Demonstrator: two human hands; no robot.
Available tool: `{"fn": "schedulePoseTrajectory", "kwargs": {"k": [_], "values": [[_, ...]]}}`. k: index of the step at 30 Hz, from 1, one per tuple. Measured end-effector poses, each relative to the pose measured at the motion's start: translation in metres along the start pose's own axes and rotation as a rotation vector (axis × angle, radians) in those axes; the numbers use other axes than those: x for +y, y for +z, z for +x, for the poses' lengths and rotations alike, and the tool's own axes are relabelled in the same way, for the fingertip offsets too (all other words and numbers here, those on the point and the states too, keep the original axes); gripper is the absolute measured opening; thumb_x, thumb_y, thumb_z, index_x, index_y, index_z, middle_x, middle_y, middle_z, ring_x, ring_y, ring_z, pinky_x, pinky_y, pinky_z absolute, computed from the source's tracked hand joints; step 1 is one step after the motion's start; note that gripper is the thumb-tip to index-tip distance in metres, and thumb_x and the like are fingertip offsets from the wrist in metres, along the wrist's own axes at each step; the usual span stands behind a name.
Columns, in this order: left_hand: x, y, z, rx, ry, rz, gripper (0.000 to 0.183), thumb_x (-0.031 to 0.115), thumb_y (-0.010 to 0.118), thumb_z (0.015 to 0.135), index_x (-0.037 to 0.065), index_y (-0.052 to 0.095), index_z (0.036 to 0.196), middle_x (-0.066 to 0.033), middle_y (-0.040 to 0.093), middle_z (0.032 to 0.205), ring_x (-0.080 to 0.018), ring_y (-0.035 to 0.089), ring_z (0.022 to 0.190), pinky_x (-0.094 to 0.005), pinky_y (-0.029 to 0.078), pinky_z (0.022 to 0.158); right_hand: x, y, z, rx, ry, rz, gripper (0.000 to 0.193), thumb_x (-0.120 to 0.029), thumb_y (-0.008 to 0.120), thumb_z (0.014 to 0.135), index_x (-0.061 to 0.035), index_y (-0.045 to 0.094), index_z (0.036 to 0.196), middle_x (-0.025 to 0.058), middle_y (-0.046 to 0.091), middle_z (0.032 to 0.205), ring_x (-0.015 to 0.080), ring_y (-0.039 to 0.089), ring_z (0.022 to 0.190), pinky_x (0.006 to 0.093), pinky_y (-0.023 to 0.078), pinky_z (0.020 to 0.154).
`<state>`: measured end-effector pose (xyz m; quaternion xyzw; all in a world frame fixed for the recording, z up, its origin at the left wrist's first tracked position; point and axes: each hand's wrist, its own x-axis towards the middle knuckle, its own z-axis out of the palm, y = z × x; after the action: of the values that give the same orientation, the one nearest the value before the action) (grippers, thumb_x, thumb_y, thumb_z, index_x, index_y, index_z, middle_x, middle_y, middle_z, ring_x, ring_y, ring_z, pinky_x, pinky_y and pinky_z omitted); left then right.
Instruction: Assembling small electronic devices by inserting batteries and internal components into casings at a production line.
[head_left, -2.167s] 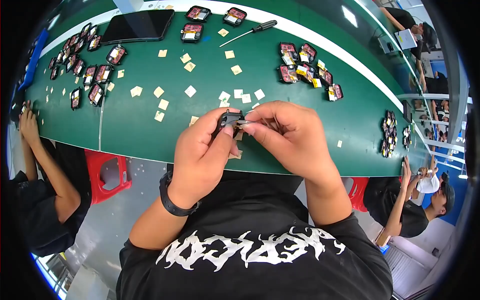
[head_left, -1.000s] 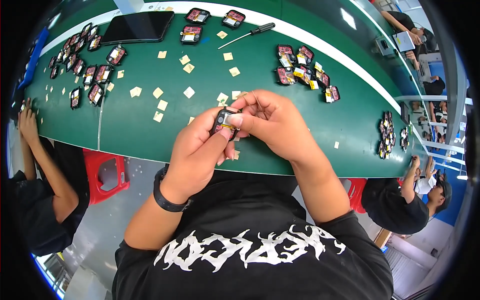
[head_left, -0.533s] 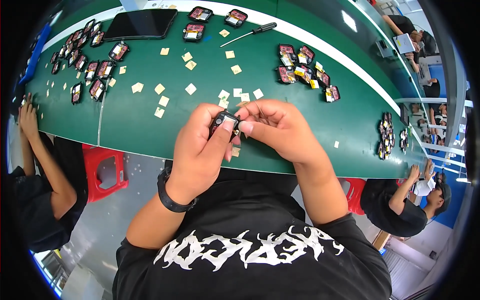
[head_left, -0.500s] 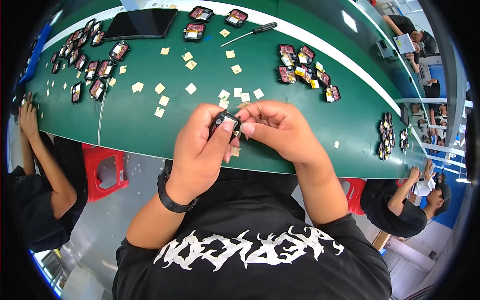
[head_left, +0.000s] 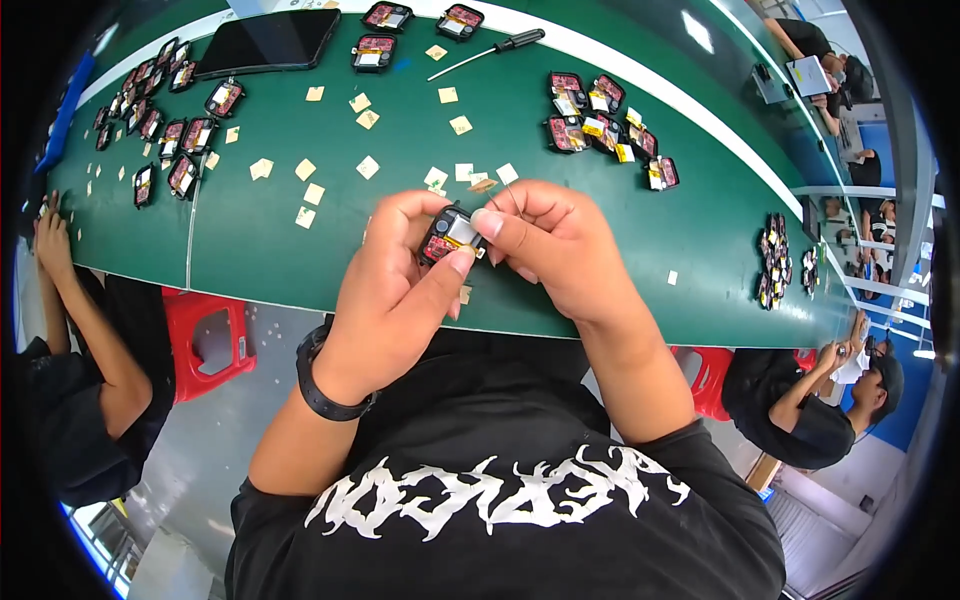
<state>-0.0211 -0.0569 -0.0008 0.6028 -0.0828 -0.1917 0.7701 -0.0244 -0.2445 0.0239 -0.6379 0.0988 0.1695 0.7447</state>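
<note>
Over the near part of the green table, my left hand [head_left: 395, 275] is closed around a small black device housing [head_left: 447, 240]. Its open face is turned up, showing a red circuit board, a white battery pack and yellow tape. My left thumb presses at the lower edge. My right hand [head_left: 555, 240] is closed too, its thumb tip touching the housing's upper right side. A thin metal tool [head_left: 517, 203] sticks out from its fingers; its kind is not clear. Just beyond these fingers is a small tan piece [head_left: 482, 186], and I cannot tell whether it is held.
Square cream stickers [head_left: 368, 167] lie scattered across the green table [head_left: 330, 260]. Similar housings form groups at left [head_left: 183, 175], far middle [head_left: 373, 52] and right [head_left: 565, 133]. A screwdriver [head_left: 490, 53] and a black tablet [head_left: 268, 43] lie farther back. Other people sit on both sides.
My left thumb has slid off the white battery pack to the housing's lower edge, uncovering more of the board. The right thumb has moved up onto the housing. The whole view has shifted slightly.
</note>
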Motion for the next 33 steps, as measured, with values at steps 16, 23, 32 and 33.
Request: {"fn": "schedulePoseTrajectory", "kwargs": {"k": [16, 23, 32, 33], "values": [[0.010, -0.016, -0.009, -0.153, -0.095, 0.004, 0.049, 0.017, 0.046, 0.101, -0.002, 0.045, 0.146, -0.0084, 0.063, 0.093, -0.0062, 0.052, 0.067, -0.0187, 0.041, 0.058, 0.010, -0.005, -0.003, -0.105, -0.077, 0.059, 0.013, -0.011, 0.072, 0.098, 0.0015, 0.069, 0.096, -0.0012, 0.067, 0.083, 0.0021, 0.056, 0.073, 0.0183, 0.043, 0.060], [0.012, -0.021, -0.009, -0.158, -0.123, -0.044, 0.055, 0.014, 0.049, 0.096, -0.002, 0.045, 0.147, -0.0074, 0.062, 0.098, -0.0062, 0.053, 0.073, -0.0183, 0.040, 0.059, 0.009, -0.011, -0.008, -0.041, -0.104, -0.019, 0.012, -0.011, 0.067, 0.101, -0.0007, 0.071, 0.106, -0.0004, 0.067, 0.087, 0.0029, 0.056, 0.075, 0.0209, 0.045, 0.064], [0.013, -0.020, -0.004, -0.185, -0.092, 0.025, 0.053, 0.012, 0.050, 0.093, -0.004, 0.050, 0.143, -0.0081, 0.062, 0.105, -0.0062, 0.054, 0.075, -0.0184, 0.042, 0.059, -0.012, -0.016, -0.046, 0.148, -0.505, -0.665, 0.024, 0.000, 0.063, 0.097, 0.0006, 0.069, 0.120, 0.0063, 0.066, 0.086, 0.0135, 0.061, 0.075, 0.0275, 0.050, 0.069], [0.014, -0.021, -0.003, -0.195, -0.117, 0.029, 0.053, 0.011, 0.050, 0.092, -0.004, 0.050, 0.143, -0.0083, 0.062, 0.106, -0.0059, 0.054, 0.075, -0.0183, 0.042, 0.059, -0.013, -0.014, -0.053, 0.172, -0.393, -0.721, 0.024, 0.002, 0.065, 0.094, 0.0005, 0.068, 0.118, 0.0084, 0.066, 0.086, 0.0171, 0.062, 0.074, 0.0303, 0.051, 0.068]]}}
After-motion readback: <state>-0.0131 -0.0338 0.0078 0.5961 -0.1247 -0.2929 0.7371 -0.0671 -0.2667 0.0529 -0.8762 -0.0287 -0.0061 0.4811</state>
